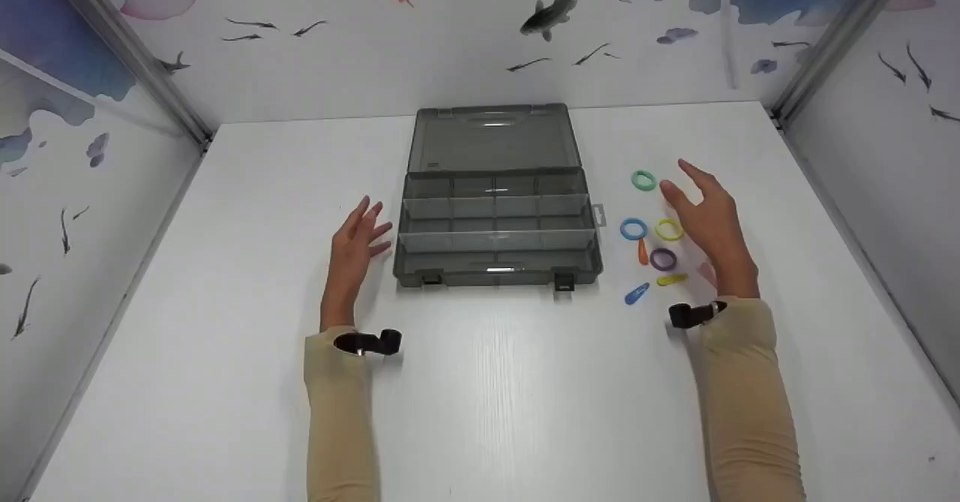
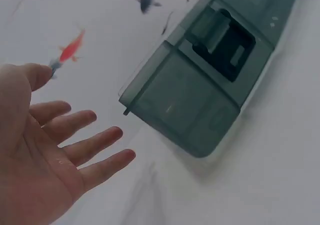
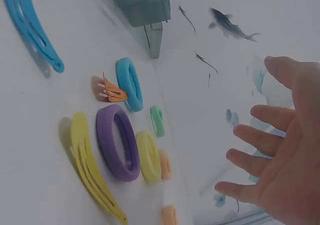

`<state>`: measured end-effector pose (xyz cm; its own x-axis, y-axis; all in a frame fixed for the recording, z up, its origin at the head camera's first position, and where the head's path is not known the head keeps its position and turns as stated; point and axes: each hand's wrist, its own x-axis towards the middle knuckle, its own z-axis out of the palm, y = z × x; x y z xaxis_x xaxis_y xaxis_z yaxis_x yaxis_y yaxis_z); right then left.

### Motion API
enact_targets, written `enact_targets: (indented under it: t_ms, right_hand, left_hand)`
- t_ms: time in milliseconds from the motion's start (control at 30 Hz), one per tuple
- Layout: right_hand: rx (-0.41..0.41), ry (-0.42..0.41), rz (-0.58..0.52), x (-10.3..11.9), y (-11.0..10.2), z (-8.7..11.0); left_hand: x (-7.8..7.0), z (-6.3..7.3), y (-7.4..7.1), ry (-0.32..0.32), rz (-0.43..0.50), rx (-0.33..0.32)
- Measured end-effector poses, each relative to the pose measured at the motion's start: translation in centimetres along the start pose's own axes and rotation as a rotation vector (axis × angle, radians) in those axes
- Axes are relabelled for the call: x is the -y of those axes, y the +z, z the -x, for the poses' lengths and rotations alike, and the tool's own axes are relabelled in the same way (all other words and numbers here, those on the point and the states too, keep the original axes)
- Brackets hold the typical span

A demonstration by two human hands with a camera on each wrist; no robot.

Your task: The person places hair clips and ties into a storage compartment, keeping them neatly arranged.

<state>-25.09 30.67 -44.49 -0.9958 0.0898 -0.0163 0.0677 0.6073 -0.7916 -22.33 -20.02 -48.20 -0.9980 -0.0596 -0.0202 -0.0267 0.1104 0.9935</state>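
Observation:
An open grey see-through compartment box (image 1: 495,220) stands mid-table, its lid (image 1: 495,138) laid back toward the wall. Just left of it my left hand (image 1: 356,239) hovers with spread fingers, holding nothing. My right hand (image 1: 709,220), also holding nothing, is over the right side beside several hair ties: green (image 1: 634,180), blue (image 1: 623,229), yellow (image 1: 660,233) and purple (image 1: 654,264). Among them lie an orange hair clip (image 1: 643,252), a yellow hair clip (image 1: 671,280) and a blue hair clip (image 1: 637,293). Peach hair ties (image 3: 166,165) show in the right wrist view.
Dark latches (image 1: 564,282) line the box's front, and a handle (image 1: 599,215) juts from its right side. Printed panels, including the back wall (image 1: 450,59), enclose the white table (image 1: 510,397). Each wrist carries a small black camera (image 1: 390,341).

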Motion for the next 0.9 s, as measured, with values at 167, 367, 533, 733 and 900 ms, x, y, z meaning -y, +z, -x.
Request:
enact_targets:
  t_ms: [167, 367, 533, 733, 900]
  right_hand:
    - [-0.040, -0.015, -0.029, -0.6, 0.1, 0.2]
    - [-0.009, -0.009, 0.015, -2.3, -0.3, 0.9]
    - [0.072, 0.050, 0.038, -3.8, -0.7, 1.1]
    - [0.140, 0.126, 0.059, -4.7, -0.6, 1.0]
    - [0.179, 0.146, 0.117, -4.8, -0.7, 0.7]
  left_hand:
    - [0.5, 0.2, 0.2, -0.083, 0.122, -0.048]
    - [0.8, 0.5, 0.6, -0.201, 0.052, 0.029]
    - [1.1, 0.5, 0.6, -0.255, 0.021, 0.084]
    - [1.1, 0.7, 0.1, -0.237, -0.047, 0.166]
    - [1.0, 0.8, -0.1, -0.223, -0.085, 0.183]
